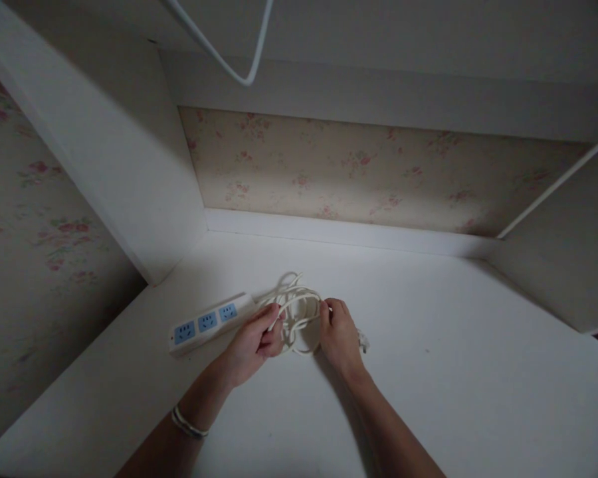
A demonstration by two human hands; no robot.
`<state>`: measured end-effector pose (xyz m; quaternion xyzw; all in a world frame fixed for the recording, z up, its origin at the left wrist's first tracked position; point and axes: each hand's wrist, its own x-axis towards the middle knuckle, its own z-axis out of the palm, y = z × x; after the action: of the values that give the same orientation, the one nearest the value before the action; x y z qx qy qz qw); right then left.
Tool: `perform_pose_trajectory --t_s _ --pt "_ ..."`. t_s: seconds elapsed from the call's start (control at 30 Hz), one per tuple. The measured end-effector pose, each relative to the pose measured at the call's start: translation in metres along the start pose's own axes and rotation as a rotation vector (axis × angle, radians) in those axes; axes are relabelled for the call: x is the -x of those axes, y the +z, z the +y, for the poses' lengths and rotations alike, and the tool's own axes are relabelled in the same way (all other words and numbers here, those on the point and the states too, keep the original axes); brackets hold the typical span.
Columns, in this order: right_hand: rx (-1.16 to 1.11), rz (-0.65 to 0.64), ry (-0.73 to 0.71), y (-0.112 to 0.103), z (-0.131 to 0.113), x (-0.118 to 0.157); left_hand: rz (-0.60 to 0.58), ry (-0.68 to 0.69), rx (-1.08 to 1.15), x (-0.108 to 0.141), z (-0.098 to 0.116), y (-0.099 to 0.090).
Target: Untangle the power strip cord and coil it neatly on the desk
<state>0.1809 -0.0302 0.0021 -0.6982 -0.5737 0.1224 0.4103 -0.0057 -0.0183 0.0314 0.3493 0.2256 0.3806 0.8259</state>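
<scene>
On the white bench [458, 392], just about in the middle, there's a loopy tangle of cream cord [301, 297] with two bare hands on it. The left hand [256, 342] has its thumb and fingers closed on a strand at the left side of the pile, and the right hand [341, 337] has its fingertips pinched together on the cord at the right side. Between them the cord arcs across in a few loose loops, with more loops lying on the bench beneath and just beyond the hands. The strip [210, 324] sits flat to the left of the tangle, kinda slanted, its near-left end closest to the bench's left side, and it's got three blue socket panels in a row facing up. Its right end is right by the cord and near the left hand. Something pale pokes out past the right hand, looks like the plug [363, 342], but it's partly hidden and blurry so I can't swear to it. There's a band [189, 423] on the left wrist. Behind the bench you get white trim [349, 232], then flowery wallpaper [363, 162], and a white cable [246, 79] hangs down in a bend up top.
</scene>
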Motion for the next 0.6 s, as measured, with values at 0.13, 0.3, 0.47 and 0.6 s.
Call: perform_pose_trajectory --t_s 0.13,0.3,0.47,0.6 --pt "0.068 -0.072 0.062 -0.007 -0.005 0.001 0.042 0.002 -0.010 0.001 0.003 0.000" --pt "0.195 -0.111 0.016 -0.012 -0.010 0.004 0.112 0.041 -0.048 0.002 0.005 0.003" --pt "0.322 -0.080 -0.100 -0.014 -0.014 0.007 0.125 -0.077 0.058 -0.003 0.003 -0.003" --pt "0.317 -0.054 -0.085 -0.018 -0.014 0.006 0.140 -0.139 -0.006 -0.007 0.000 -0.007"
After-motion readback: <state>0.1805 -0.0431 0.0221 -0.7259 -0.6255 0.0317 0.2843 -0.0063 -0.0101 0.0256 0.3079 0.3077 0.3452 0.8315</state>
